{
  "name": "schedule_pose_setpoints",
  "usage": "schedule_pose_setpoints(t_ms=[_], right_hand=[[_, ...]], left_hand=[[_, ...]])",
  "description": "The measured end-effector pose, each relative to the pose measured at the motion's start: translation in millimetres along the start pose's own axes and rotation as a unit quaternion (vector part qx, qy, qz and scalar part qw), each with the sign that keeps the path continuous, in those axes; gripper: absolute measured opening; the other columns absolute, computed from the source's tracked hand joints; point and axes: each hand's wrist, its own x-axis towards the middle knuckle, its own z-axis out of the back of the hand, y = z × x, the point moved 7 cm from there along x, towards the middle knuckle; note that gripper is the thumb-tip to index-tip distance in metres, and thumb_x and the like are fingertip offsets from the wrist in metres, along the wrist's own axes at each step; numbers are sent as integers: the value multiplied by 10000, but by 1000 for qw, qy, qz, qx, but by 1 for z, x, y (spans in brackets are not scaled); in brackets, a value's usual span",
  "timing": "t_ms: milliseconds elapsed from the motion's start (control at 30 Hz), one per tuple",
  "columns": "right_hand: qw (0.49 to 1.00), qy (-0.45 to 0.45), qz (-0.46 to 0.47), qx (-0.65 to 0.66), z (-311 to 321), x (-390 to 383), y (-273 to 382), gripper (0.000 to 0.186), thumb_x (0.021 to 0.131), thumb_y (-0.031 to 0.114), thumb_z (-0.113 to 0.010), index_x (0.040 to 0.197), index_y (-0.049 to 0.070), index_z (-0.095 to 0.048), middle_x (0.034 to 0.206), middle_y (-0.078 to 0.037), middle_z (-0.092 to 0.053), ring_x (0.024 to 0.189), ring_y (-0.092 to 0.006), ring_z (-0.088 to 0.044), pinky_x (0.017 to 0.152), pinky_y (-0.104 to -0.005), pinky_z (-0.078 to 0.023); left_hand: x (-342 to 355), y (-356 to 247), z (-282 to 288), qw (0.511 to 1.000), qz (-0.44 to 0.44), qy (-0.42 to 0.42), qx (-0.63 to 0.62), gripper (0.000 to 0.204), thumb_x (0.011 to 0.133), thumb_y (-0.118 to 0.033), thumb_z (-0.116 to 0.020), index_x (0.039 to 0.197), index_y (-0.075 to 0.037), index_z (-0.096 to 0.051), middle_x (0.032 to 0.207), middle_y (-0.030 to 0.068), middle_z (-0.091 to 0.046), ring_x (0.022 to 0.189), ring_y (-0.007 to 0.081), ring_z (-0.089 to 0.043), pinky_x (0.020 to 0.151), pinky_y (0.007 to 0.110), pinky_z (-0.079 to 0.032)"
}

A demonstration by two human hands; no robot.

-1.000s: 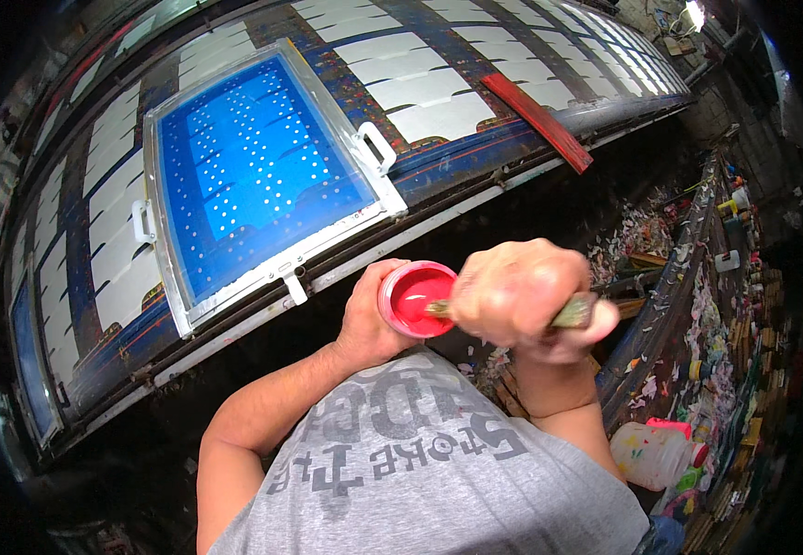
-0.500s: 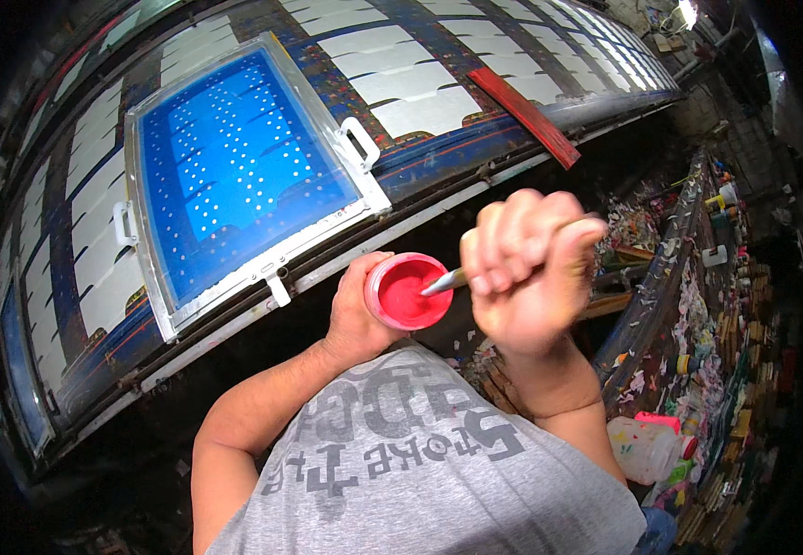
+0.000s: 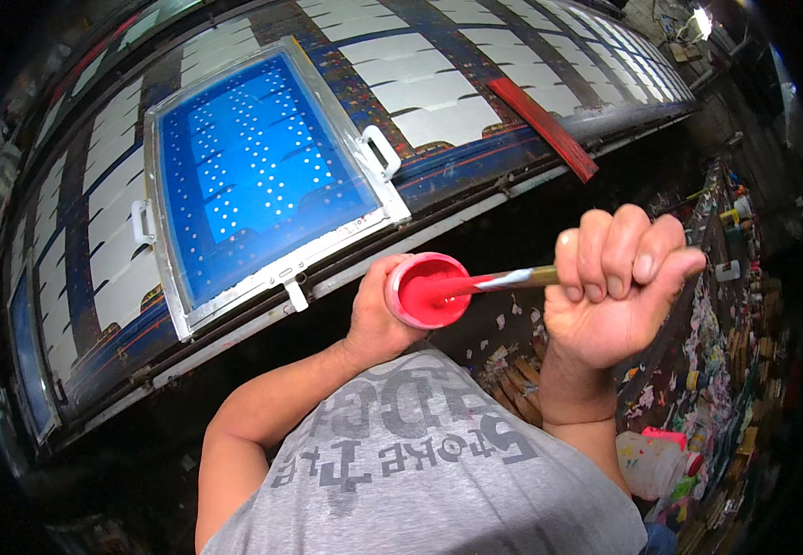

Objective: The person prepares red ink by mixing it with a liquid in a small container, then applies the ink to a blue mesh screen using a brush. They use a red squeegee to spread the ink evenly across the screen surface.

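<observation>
In my left hand [image 3: 374,310] is an open round tub [image 3: 425,310] of red paint, gripped by its side in front of my grey shirt. My right hand [image 3: 614,277] is closed round the handle of a long stick [image 3: 531,276], held roughly level; its far end, coated red, dips into the tub. A blue printing screen [image 3: 258,176] in a silver frame with white handles lies on the long printing table [image 3: 457,171] just beyond my hands.
A red squeegee-like bar [image 3: 540,125] lies across the table edge at right. Pale cut pieces [image 3: 411,92] are laid in rows on the table. Below right, a cluttered, paint-spattered shelf [image 3: 688,370] holds scraps, wooden slats and a translucent jug [image 3: 651,467].
My right hand has moved right, drawing the stick's handle outward, so more of the red-coated end shows. The tub in my left hand has shifted only slightly.
</observation>
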Motion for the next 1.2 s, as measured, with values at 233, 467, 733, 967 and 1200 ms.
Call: schedule_pose_setpoints(t_ms=[233, 467, 733, 967, 1200], right_hand=[[991, 94, -93, -10, -5, -11, -34, 562, 1221, 576, -528, 871, 154, -405, 730, 40, -355, 593, -102, -301, 527, -291, -313], [993, 99, -43, -57, -10, -1, -23, 521, 1224, 552, -534, 891, 158, -462, 707, 24, -426, 574, -106, -359, 517, -309, -329], [997, 71, -14, -32, -3, 3, 1, 577, 1197, 643, -499, 878, 166, -441, 707, 48, -385, 567, -84, -294, 489, -280, -287], [992, 102, -68, -30, -20, 5, -7, 585, 1183, 677, -492, 888, 177, -427, 722, 55, -383, 577, -90, -290, 508, -265, -282], [976, 101, -92, -172, -4, -12, -37, 570, 1187, 646, -521, 880, 173, -442, 708, 44, -382, 577, -110, -301, 504, -307, -288]], left_hand=[[-5, 3, 3, 998, 7, 12, 63, 999, 728, -145, -1108, 1517, -26, -508, 1443, 152, -707, 1331, 280, -728, 1156, 423, -587], [-4, 3, 2, 998, 1, 2, 62, 990, 760, -153, -1101, 1529, -22, -491, 1447, 154, -707, 1342, 266, -724, 1172, 419, -580], [-1, 4, -1, 998, 16, 12, 59, 1010, 729, -155, -1113, 1525, -25, -504, 1446, 159, -708, 1349, 269, -720, 1176, 423, -577], [-2, 1, -2, 997, 24, 1, 76, 1041, 714, -149, -1108, 1554, -32, -504, 1445, 152, -704, 1350, 290, -720, 1184, 431, -573], [0, -3, -9, 999, 18, 11, 41, 987, 735, -153, -1109, 1525, -36, -527, 1446, 153, -703, 1339, 267, -718, 1170, 422, -577]])
